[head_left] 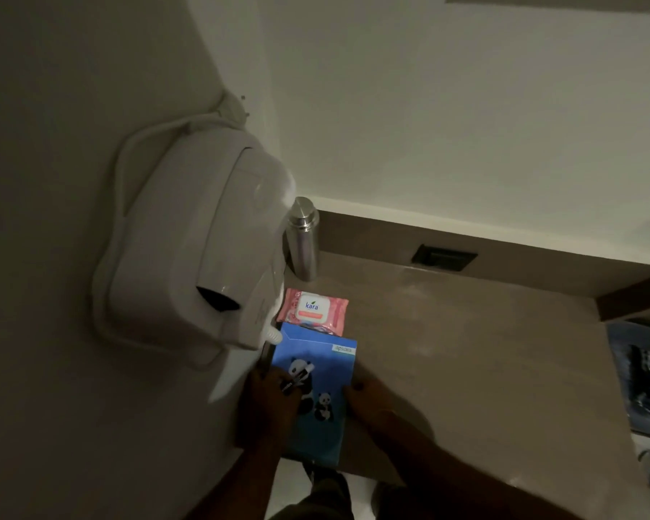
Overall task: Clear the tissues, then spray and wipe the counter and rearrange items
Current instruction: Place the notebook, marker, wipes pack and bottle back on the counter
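Note:
A blue notebook [318,354] with panda pictures lies on the beige counter [466,332] near its left end. My left hand [269,399] rests on the notebook's left edge and grips a black pen [297,379] that lies across the cover. My right hand [368,397] touches the notebook's right edge with its fingers on the counter. A pink pack of wet wipes [312,309] lies just behind the notebook. A steel bottle [301,238] stands upright in the back left corner.
A white wall-mounted hair dryer [207,249] with a coiled cord juts out from the left wall above the counter's left end. A black socket [443,257] sits in the back ledge. A blue basket [646,377] with cloth stands at the right.

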The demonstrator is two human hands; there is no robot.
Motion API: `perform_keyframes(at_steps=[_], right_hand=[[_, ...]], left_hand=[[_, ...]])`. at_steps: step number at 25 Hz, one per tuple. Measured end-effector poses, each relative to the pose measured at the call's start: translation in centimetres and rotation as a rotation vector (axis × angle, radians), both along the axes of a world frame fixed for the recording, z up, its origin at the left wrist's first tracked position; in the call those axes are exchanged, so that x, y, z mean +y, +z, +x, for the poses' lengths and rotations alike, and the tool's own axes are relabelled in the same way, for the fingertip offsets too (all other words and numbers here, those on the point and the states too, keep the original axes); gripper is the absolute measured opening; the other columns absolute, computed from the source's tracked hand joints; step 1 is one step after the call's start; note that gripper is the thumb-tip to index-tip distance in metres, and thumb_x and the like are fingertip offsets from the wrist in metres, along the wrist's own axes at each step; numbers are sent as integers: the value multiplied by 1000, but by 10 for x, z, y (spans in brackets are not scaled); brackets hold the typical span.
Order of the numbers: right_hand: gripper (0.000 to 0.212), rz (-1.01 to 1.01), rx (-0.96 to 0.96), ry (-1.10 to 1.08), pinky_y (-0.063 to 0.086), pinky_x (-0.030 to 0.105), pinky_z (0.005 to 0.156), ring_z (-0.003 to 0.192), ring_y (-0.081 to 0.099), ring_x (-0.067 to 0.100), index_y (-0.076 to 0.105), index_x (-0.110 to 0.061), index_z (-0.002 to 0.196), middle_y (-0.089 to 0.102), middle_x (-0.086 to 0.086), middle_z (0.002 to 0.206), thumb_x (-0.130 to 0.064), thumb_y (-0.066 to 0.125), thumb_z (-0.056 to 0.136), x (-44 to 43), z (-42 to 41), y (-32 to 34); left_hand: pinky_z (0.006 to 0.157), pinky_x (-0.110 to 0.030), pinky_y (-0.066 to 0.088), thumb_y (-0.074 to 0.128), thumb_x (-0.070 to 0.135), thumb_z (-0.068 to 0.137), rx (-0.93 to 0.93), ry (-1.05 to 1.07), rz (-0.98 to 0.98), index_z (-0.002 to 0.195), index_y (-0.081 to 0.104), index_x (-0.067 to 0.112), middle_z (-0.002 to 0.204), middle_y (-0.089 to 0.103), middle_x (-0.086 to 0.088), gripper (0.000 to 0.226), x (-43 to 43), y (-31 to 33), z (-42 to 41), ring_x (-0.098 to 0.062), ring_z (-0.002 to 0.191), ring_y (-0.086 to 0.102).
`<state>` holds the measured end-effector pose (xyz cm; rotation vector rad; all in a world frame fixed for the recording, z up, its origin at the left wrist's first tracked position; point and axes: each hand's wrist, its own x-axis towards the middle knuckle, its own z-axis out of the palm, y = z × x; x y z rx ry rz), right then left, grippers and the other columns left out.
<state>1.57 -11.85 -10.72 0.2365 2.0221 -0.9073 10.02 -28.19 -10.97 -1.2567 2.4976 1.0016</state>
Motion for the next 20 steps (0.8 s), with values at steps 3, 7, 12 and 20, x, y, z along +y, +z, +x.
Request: perform_keyframes(at_steps=[3, 7, 12, 20], right_hand=[[38, -31, -59, 18, 52, 43, 109, 122, 66, 28, 65, -9, 133, 70, 15, 133, -33, 60, 105, 4, 2, 1], [36, -2, -46, 24, 52, 31, 95, 120, 68, 30, 68, -10, 129, 72, 13, 128, -34, 64, 102, 9, 0, 8], [70, 18, -41, -247, 61, 27, 88, 90, 78, 8, 79, -31, 101, 81, -5, 97, -91, 59, 69, -4, 5, 39], [36, -485, 36, -401, 59, 32, 66, 66, 73, 24, 76, -11, 82, 78, 10, 79, -38, 63, 102, 43, -28, 65]], left_hand=[[73, -14, 54, 83, 14, 82, 126, -36, 189, 99, 72, 19, 107, 61, 5, 20, -8, 7, 0, -17, 97, 65], [70, -24, 57, 74, 14, 92, 120, -63, 444, 91, 73, 15, 86, 73, -4, 2, -20, 22, -1, -21, 80, 73], [63, -21, 59, 75, 8, 89, 263, -21, 532, 90, 75, 17, 86, 77, -3, 9, 0, 49, -1, -19, 77, 74], [86, -17, 60, 85, 17, 82, 390, -83, 616, 123, 70, 47, 121, 74, 25, 53, 72, 92, -33, 4, 110, 71]])
